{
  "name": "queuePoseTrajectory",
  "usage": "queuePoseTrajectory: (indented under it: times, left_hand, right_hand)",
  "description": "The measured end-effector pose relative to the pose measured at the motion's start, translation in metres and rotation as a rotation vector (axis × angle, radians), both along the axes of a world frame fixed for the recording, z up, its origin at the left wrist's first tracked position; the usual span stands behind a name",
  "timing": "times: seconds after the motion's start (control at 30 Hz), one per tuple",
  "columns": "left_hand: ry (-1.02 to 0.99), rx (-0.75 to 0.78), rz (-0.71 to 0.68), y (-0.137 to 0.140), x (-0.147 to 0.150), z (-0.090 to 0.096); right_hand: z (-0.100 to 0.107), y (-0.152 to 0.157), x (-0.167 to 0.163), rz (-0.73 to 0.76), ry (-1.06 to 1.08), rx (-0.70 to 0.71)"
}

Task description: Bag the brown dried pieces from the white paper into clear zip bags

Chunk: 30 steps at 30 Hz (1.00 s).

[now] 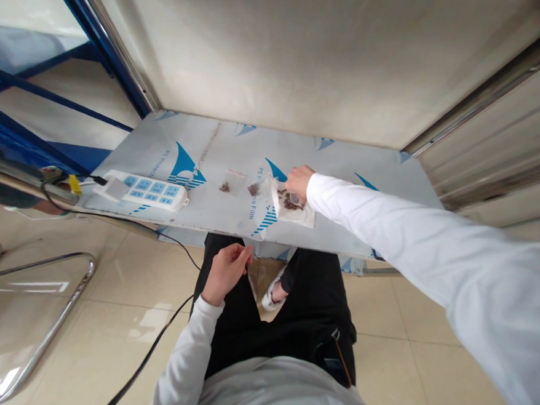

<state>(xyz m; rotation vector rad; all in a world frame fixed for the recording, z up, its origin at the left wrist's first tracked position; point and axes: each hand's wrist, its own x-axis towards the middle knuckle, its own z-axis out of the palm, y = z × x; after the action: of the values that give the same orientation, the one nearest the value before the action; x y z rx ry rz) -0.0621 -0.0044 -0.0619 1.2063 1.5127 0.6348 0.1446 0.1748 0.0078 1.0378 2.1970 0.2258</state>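
Note:
My right hand (300,183) is closed over a white paper sheet (304,218) on the metal shelf. Its fingertips point down at a pile of small brown pieces (290,202) on the paper. A small clear plastic piece (295,198) shows under those fingers, its kind hard to make out. To the left of the paper lie a clear plastic bag (265,185) with brown bits near it and a small flat clear bag (234,181) with a few brown bits. My left hand (228,271) hangs above my lap in front of the shelf edge, fingers curled together; whatever they pinch is hidden.
A white power strip (151,191) lies on the shelf (216,225) at the left, with a black cable (127,220) running off the edge. Blue frame bars (102,47) stand at the left, a chair's metal leg (74,309) below. A pale panel (264,55) rises behind the shelf.

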Motion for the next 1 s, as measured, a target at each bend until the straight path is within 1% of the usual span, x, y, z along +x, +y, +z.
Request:
queuePoseTrajectory:
  times: [0.2, 0.27, 0.33, 0.43, 0.5, 0.6, 0.67, 0.73, 0.77, 0.83, 0.93, 1.0]
  left_hand:
    - [-0.011, -0.013, 0.003, -0.002, -0.001, -0.001]
    - [-0.013, -0.011, 0.005, -0.002, -0.002, -0.002]
    - [-0.013, -0.011, 0.009, -0.002, -0.003, -0.002]
    - [-0.010, -0.018, 0.022, -0.003, -0.007, -0.004]
    - [-0.013, -0.019, 0.023, -0.003, -0.010, -0.005]
    - [-0.005, -0.026, 0.016, -0.002, -0.014, -0.008]
    - [0.020, -0.027, 0.009, 0.000, -0.015, -0.010]
    - [0.047, -0.024, -0.004, 0.002, -0.014, -0.011]
    - [0.055, -0.023, -0.012, 0.004, -0.012, -0.012]
    - [0.056, -0.024, -0.031, 0.007, -0.007, -0.013]
    - [0.047, -0.023, -0.058, 0.009, 0.004, -0.015]
    - [0.040, -0.024, -0.081, 0.008, 0.010, -0.014]
  right_hand:
    - [0.002, 0.000, 0.002, -0.057, 0.026, -0.023]
    - [0.002, -0.002, 0.008, -0.066, 0.055, -0.022]
    - [0.001, -0.005, 0.019, -0.062, 0.129, -0.010]
    - [-0.004, -0.012, 0.047, -0.053, 0.343, 0.029]
    - [-0.011, -0.019, 0.073, -0.086, 0.529, 0.079]
    - [-0.024, -0.031, 0.118, -0.225, 0.776, 0.249]
    - [-0.031, -0.039, 0.145, -0.328, 0.846, 0.371]
    - [-0.036, -0.046, 0.161, -0.389, 0.858, 0.426]
    - [-0.036, -0.049, 0.164, -0.395, 0.855, 0.423]
    - [-0.033, -0.050, 0.157, -0.373, 0.845, 0.395]
    - [-0.022, -0.041, 0.124, -0.283, 0.761, 0.323]
    - [-0.014, -0.031, 0.094, -0.198, 0.639, 0.269]
